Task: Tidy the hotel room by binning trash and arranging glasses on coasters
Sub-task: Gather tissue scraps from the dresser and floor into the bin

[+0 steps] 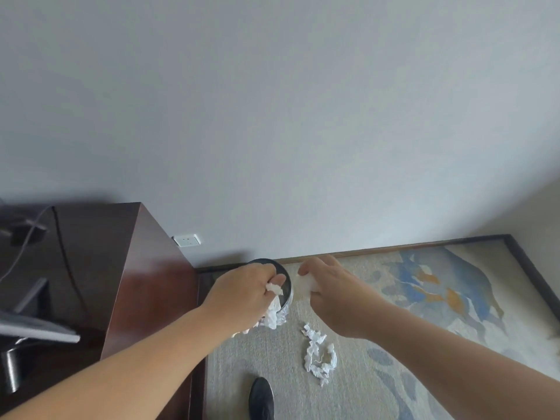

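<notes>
Two wads are in hand: your left hand [242, 294] clutches tissue [274, 312] over the bin [285, 275], and your right hand [328, 287] pinches another piece [304, 283] just beside it. One shredded strip [318, 356] waits on the carpet [272, 356]. Glasses and coasters aren't in view, so likely undone.

A dark reddish-brown wooden cabinet [145, 283] stands against the plain grey wall [272, 116]. Just right of it, low on that wall, sits a white plastic socket [186, 240]. Right of the cabinet spreads a beige carpet with blue and orange patches [424, 298], bearing a black shoe [261, 398].
</notes>
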A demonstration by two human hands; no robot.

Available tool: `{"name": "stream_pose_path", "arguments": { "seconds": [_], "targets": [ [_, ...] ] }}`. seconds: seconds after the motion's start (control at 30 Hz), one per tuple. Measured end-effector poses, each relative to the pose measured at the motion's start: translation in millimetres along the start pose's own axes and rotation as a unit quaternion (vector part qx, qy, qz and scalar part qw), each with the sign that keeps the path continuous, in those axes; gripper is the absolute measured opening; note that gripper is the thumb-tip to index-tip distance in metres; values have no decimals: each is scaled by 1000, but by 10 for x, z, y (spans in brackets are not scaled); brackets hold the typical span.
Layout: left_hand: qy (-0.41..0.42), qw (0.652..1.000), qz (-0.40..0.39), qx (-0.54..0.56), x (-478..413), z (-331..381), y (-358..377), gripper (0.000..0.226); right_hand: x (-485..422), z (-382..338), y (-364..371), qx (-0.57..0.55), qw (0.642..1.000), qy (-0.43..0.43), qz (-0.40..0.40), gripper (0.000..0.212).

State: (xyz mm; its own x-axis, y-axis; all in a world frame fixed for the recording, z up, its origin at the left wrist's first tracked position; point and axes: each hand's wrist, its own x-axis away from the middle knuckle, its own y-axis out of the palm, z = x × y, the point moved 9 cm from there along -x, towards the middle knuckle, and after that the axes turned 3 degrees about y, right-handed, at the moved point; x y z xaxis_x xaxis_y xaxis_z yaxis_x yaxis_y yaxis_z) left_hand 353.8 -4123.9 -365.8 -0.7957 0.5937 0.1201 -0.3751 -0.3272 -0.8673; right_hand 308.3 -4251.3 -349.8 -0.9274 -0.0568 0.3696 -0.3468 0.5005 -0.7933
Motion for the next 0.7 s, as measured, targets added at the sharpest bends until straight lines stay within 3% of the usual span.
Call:
{"name": "stream_pose_path", "arguments": {
  "seconds": [0.33,0.7],
  "targets": [
    [-73,997,18,19,-636,-597,193,34,-948,265,177,-2,1000,-17,-2,35],
    [-207,974,43,77,-959,-1633,1644,32,-2032,1053,1489,-17,999,-23,-42,37]
  ]
}}
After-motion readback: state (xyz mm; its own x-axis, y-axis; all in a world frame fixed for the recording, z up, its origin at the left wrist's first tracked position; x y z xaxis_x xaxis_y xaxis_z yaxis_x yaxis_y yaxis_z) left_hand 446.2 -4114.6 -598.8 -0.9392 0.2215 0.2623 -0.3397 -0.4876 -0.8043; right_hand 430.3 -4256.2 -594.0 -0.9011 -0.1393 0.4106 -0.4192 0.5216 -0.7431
